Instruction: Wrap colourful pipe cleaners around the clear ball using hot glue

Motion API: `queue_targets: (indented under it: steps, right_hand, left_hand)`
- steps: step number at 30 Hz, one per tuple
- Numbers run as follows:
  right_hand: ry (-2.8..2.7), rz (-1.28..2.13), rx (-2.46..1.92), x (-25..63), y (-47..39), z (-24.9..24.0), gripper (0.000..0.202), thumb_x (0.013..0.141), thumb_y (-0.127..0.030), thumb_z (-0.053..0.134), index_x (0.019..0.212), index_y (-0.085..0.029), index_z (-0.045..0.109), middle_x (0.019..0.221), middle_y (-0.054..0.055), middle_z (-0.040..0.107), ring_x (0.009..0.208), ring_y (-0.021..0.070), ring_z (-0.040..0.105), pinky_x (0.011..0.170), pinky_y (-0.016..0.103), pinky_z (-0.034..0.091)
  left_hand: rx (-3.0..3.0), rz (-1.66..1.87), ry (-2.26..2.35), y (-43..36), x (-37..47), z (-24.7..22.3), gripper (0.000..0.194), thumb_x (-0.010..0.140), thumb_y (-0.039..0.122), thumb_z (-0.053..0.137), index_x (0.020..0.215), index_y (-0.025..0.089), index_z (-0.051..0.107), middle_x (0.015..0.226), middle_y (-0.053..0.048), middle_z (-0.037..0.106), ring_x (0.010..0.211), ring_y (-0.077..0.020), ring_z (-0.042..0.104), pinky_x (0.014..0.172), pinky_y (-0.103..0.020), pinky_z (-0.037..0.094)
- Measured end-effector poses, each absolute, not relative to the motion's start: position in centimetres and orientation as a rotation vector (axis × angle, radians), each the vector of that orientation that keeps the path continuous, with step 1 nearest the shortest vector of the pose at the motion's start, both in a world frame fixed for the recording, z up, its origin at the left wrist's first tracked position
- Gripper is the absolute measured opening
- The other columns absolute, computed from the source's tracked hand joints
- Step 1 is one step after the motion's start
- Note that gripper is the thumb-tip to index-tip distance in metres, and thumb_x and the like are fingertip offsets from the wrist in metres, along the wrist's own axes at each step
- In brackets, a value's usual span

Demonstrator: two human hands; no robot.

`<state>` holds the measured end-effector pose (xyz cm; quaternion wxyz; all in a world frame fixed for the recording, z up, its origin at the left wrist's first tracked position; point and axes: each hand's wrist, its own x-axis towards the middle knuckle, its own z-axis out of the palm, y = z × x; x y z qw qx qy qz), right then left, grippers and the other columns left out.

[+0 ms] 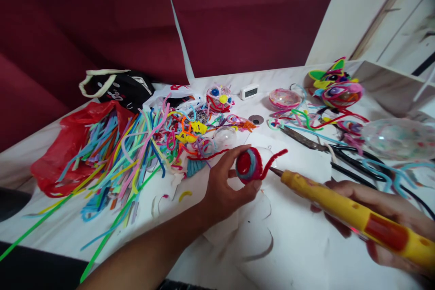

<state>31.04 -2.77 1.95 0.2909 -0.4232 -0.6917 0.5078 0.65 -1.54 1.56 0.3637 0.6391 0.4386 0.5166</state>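
My left hand (pixel 226 186) pinches a small ball (pixel 250 166) between thumb and fingers. Red and light-blue pipe cleaner is coiled round this ball, and one loose red pipe-cleaner end (pixel 274 161) sticks out to its right. A yellow pen-shaped tool (pixel 316 190) with a dark pointed tip is held in my right hand (pixel 377 217). That tip points left, close beside the loose red end; whether they touch, I cannot tell. White paper (pixel 288 235) lies beneath both hands.
Left lie many coloured pipe cleaners (pixel 115 154), some in a red plastic bag (pixel 54 158). A black bag (pixel 118 88), a decorated ball (pixel 219 99) and a small digital clock (pixel 249 92) stand behind. Right are scissors (pixel 302 138), a clear plastic ball (pixel 399 138) and a decorated figure (pixel 340 88).
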Motion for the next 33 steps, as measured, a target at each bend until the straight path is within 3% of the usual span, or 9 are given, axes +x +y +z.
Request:
queue_targets:
  steps: [3,8,14,18,23,28,33]
  right_hand:
    - [-1.769,1.552,-1.080,31.2,-2.8,1.4,0.062,0.063,-0.079,0.067,0.111,-0.040,0.070,0.086,0.004,0.070,0.057,0.0219,0.061,0.048,0.031,0.052]
    - [-1.758,1.554,-1.069,30.7,-2.6,1.8,0.052,0.057,-0.063,0.083,0.103,-0.040,0.073,0.087,0.002,0.071,0.055,0.0183,0.058,0.052,0.029,0.052]
    - [-1.756,1.584,-1.092,30.8,-2.7,1.8,0.054,0.052,-0.063,0.084,0.099,-0.036,0.075,0.084,0.003,0.071,0.053,0.0194,0.057,0.050,0.031,0.051]
    - [-1.703,1.575,-1.119,31.0,-2.9,1.4,0.053,0.057,-0.073,0.075,0.093,-0.034,0.076,0.080,0.006,0.071,0.052,0.0214,0.058,0.051,0.034,0.052]
    - [-1.784,1.551,-1.066,31.2,-2.4,1.2,0.047,0.052,-0.060,0.084,0.093,-0.038,0.076,0.074,0.004,0.070,0.054,0.0234,0.059,0.048,0.034,0.049]
    - [-1.756,1.552,-1.074,31.0,-2.5,1.8,0.047,0.053,-0.058,0.085,0.090,-0.032,0.077,0.075,0.004,0.069,0.053,0.0205,0.057,0.049,0.032,0.049]
    - [-1.718,1.491,-1.066,30.5,-2.7,2.5,0.046,0.056,-0.063,0.082,0.088,-0.030,0.076,0.062,0.002,0.063,0.051,0.0188,0.057,0.047,0.028,0.048]
  left_hand:
    - [1.691,1.329,1.123,-1.6,0.6,1.5,0.064,0.075,0.026,0.078,0.135,0.028,0.054,0.129,-0.009,0.061,0.104,-0.0223,0.063,0.081,-0.030,0.060]
    - [1.702,1.332,1.118,-1.8,0.7,1.5,0.065,0.075,0.026,0.078,0.135,0.028,0.054,0.126,-0.008,0.061,0.102,-0.0219,0.063,0.080,-0.030,0.060]
    - [1.725,1.319,1.134,-1.8,0.7,1.6,0.066,0.074,0.028,0.078,0.135,0.028,0.054,0.129,-0.008,0.060,0.104,-0.0235,0.063,0.079,-0.030,0.059]
    - [1.747,1.318,1.138,-1.9,0.7,1.7,0.068,0.073,0.026,0.078,0.136,0.027,0.053,0.132,-0.009,0.059,0.108,-0.0249,0.062,0.082,-0.032,0.060]
    - [1.768,1.332,1.125,-2.0,0.8,1.7,0.069,0.073,0.026,0.079,0.136,0.027,0.053,0.133,-0.009,0.059,0.107,-0.0245,0.062,0.081,-0.031,0.060]
    - [1.751,1.319,1.124,-2.0,0.8,1.8,0.068,0.073,0.027,0.078,0.135,0.027,0.054,0.133,-0.009,0.059,0.107,-0.0247,0.062,0.080,-0.031,0.060]
    - [1.752,1.310,1.134,-1.9,0.7,1.8,0.068,0.073,0.028,0.079,0.136,0.027,0.054,0.133,-0.009,0.059,0.109,-0.0250,0.062,0.081,-0.032,0.060]
